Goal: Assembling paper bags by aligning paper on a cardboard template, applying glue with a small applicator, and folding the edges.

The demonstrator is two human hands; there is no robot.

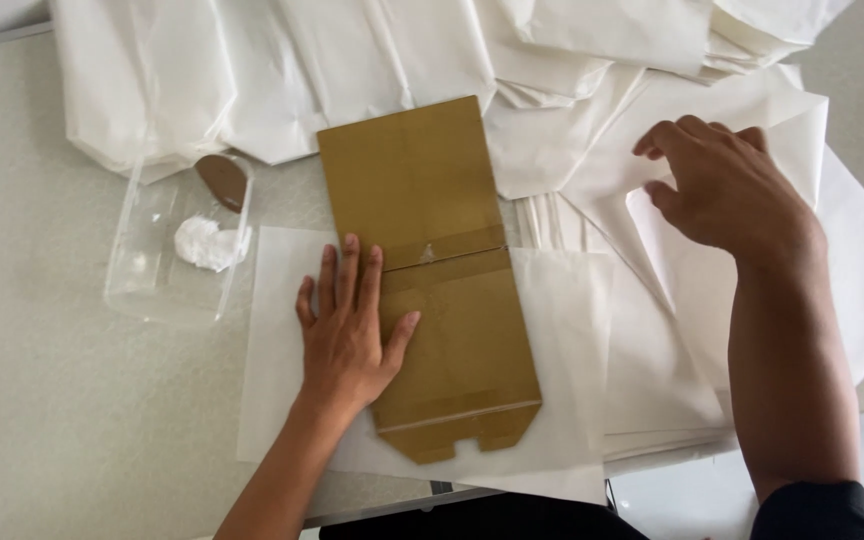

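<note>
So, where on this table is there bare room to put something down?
The largest free patch is the grey table at lower left, bordered by the clear plastic container above and the white sheet under the left hand. A smaller strip lies left of the container. The top edge and the right side, around the right hand, are crowded with white paper.

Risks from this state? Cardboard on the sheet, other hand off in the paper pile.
1. Only the left hand pins the flat brown cardboard template on the thin white paper sheet; it may shift.
2. The right hand, fingers on the loose white paper stack, might drag several sheets.
3. The clear plastic tub holding white paste sits close beside the sheet; it could smear.
</note>
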